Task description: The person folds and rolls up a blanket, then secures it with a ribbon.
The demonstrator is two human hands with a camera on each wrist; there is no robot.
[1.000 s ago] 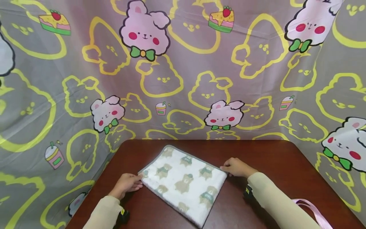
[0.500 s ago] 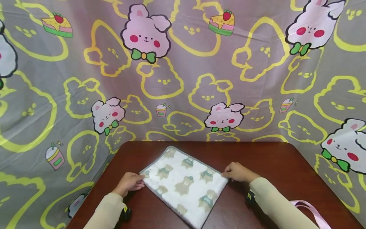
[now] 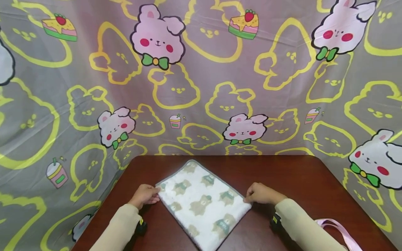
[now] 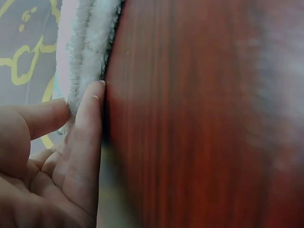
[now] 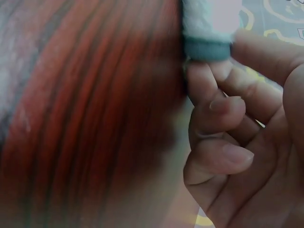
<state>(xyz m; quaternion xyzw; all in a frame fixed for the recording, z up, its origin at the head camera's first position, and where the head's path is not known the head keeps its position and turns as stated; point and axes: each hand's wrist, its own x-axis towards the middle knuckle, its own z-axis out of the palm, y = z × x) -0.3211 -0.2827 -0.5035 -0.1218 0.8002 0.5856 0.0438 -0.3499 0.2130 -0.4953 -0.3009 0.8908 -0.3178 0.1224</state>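
A white fluffy towel with brown bears and a grey-green border lies folded and turned at an angle on the table. My left hand pinches its left corner. In the left wrist view the thumb and fingers of that hand take hold of several thick layers at the towel's edge. At the right corner, my right hand pinches the towel. Up close in the right wrist view, the green border sits between the thumb and fingers of this hand, the other fingers curled. The towel's front tip runs out of the head view.
The dark red-brown wooden table has rounded far corners. A pink strap lies at the right, beside the right sleeve. A curtain printed with rabbits surrounds the table at the back and sides.
The towel has turned a little clockwise on the table. My left hand has shifted slightly away with its corner, while the right hand has come nearer. Both keep their pinch.
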